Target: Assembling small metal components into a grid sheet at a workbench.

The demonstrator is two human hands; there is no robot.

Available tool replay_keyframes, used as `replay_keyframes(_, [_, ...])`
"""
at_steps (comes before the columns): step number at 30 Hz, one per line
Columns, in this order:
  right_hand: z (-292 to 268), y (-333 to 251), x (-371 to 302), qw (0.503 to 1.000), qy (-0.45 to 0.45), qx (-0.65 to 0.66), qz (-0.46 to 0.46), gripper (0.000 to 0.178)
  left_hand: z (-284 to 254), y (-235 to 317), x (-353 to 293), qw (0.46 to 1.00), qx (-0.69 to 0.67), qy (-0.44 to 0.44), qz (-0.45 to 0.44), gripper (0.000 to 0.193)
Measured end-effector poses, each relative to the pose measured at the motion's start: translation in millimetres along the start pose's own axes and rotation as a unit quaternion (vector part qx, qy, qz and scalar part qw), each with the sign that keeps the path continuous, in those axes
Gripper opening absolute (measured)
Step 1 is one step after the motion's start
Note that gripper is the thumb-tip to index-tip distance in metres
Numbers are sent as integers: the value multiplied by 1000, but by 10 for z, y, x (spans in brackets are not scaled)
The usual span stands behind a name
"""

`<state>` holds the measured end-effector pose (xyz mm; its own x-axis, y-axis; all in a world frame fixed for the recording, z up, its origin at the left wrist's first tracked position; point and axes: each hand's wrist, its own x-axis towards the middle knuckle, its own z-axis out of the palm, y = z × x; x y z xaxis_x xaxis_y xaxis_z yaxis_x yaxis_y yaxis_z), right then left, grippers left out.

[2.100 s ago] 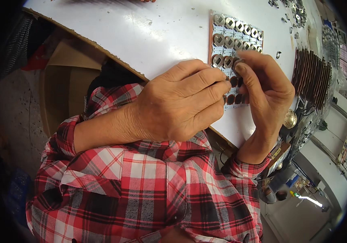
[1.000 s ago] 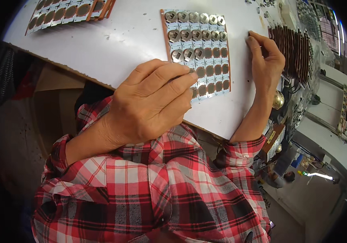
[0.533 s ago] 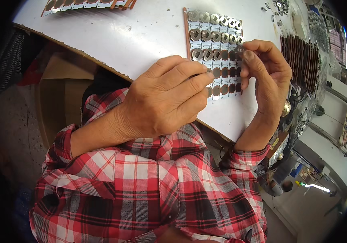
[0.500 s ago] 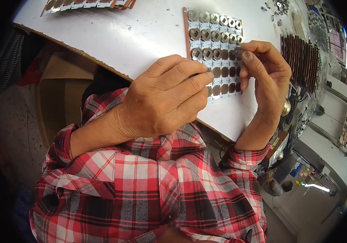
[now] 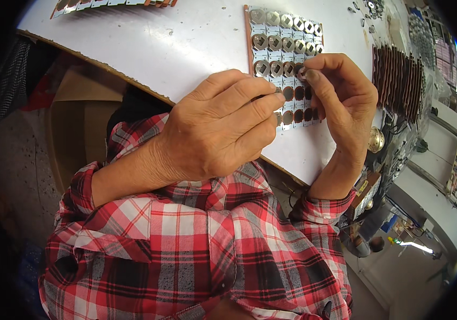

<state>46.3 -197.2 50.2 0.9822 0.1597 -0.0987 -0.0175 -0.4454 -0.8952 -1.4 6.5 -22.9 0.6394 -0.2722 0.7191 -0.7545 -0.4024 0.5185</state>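
Head view: the board (image 5: 249, 40) lies at one o'clock, within easy reach. The right hand (image 5: 349, 106) pinches a clip (image 5: 302, 74) above it, seemingly for fine control; from the board's eight o'clock, the left hand (image 5: 220, 122), grip hidden, perhaps steadies it.

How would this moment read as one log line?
panel: on table, clips in far rows, dark discs nearer | left hand: over near left corner | right hand: pinching shiny part over panel
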Motion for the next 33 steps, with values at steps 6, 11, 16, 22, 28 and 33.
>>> replay_keyframes(6, [-22,-5,2,1000,-20,-17,3,12,-7,4,7,1000,-1,3,0,21])
replay_keyframes(11, [29,-30,-18,1000,-5,-21,3,12,2,26,8,1000,13,-3,-9,28])
replay_keyframes(16, [66,0,-39,999,23,-39,1,13,17,40,2,1000,27,-11,-10,34])
replay_keyframes(22, [54,34,8,998,23,-55,-30,13,1,28,21,999,17,-23,-21,34])
replay_keyframes(28, [20,-36,34,999,-12,-34,-22,13,0,3,62,999,26,-19,-7,34])
replay_keyframes(33, [113,-28,-2,999,27,-42,-11,15,-154,68,128,998,26,-61,-15,35])
